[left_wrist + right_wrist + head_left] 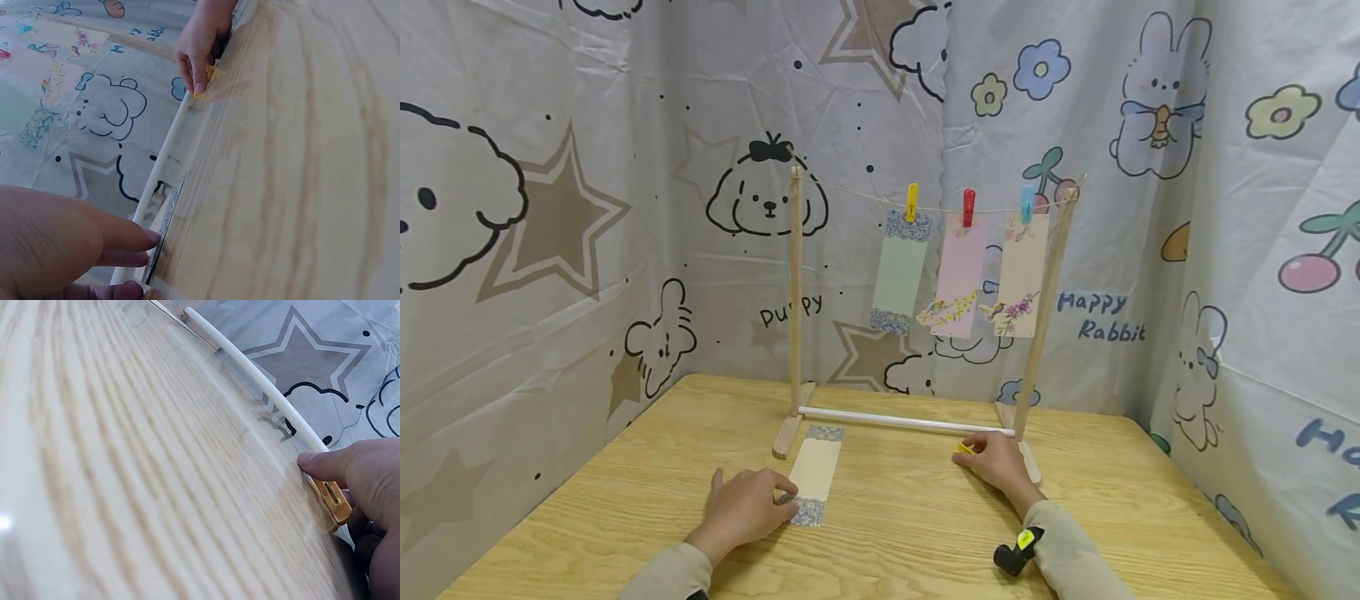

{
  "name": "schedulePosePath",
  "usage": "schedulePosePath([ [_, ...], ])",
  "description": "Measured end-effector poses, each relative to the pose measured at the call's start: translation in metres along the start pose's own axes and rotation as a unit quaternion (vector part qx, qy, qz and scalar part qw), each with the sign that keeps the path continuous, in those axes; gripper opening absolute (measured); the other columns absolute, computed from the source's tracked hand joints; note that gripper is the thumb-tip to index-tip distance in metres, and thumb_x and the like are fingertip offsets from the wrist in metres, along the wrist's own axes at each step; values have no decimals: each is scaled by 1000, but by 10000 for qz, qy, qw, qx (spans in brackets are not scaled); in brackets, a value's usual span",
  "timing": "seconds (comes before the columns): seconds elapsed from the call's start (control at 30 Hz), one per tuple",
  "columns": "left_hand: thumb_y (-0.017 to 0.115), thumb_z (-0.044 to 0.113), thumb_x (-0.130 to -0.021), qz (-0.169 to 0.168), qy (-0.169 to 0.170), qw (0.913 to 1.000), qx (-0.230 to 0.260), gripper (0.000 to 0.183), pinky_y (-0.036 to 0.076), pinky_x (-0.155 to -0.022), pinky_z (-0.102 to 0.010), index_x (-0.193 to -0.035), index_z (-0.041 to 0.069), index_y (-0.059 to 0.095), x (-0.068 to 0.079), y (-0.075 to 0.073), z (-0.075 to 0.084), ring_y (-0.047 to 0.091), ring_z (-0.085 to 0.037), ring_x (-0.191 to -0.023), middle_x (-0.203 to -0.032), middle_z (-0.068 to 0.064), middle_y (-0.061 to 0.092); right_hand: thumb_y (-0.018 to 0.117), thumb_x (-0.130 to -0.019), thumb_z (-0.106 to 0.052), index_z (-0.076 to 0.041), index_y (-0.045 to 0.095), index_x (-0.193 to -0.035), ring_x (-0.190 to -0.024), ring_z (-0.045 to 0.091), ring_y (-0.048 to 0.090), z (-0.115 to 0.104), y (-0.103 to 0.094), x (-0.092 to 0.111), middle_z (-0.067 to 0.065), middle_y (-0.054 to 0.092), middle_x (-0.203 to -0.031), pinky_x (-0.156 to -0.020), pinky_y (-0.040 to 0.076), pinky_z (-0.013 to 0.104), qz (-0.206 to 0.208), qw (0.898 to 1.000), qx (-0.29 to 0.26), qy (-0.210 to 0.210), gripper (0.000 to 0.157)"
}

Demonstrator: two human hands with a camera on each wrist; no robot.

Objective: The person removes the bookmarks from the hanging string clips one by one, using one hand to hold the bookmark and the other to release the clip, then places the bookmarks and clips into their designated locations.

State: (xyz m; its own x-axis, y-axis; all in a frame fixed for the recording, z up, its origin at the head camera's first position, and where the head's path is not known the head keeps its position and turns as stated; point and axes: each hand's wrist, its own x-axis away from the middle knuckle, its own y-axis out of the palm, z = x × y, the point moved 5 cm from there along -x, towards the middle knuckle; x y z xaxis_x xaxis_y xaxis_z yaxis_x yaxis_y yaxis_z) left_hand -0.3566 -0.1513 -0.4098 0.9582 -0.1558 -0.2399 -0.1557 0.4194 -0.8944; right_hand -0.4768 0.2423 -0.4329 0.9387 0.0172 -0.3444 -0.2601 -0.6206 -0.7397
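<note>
My left hand [747, 510] is at the left edge of a cream card [817, 468] with blue lace-patterned ends, which lies on the table. In the left wrist view, the fingertips [152, 238] are right at the card's edge, with the thumb apart from them. Low over the table at the right, my right hand [996, 461] pinches a yellow clothespin [332, 499] between thumb and fingers. Part of this clothespin is hidden by the hand in the head view.
A wooden stand with a left post [796, 292], right post [1047, 317] and white bottom bar [902, 421] carries a string. From it hang green [898, 275], pink [961, 267] and cream cards [1022, 275], held by yellow, red and blue clothespins. Printed curtains [730, 83] surround the table.
</note>
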Motion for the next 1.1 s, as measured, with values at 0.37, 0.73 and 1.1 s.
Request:
schedulePosePath([
  [0.37, 86, 32, -84, 43, 49, 10000, -1, 16, 9, -105, -83, -98, 26, 81, -2, 2, -2, 68, -35, -106, -92, 8, 75, 90, -82, -30, -8, 81, -107, -92, 23, 67, 2, 1, 0, 3, 73, -98, -84, 53, 47, -11, 10000, 41, -16, 34],
  [0.73, 86, 32, -84, -25, 21, 10000, 35, 16, 8, -106, -83, -99, 27, 82, -2, 2, -3, 69, -33, -104, -89, 10, 74, 89, -82, -32, -10, 81, -104, -88, 18, 65, 1, 4, -1, 0, 72, -95, -81, 53, 45, -20, 9997, 183, -134, 32],
  [1.1, 86, 33, -85, -49, -12, 10000, 36, 16, 7, -106, -83, -99, 27, 81, -2, 2, -3, 68, -34, -105, -95, 7, 75, 90, -82, -32, -10, 80, -107, -85, 15, 63, 0, 4, -1, -2, 70, -90, -78, 53, 42, -22, 9998, 156, -118, 34],
])
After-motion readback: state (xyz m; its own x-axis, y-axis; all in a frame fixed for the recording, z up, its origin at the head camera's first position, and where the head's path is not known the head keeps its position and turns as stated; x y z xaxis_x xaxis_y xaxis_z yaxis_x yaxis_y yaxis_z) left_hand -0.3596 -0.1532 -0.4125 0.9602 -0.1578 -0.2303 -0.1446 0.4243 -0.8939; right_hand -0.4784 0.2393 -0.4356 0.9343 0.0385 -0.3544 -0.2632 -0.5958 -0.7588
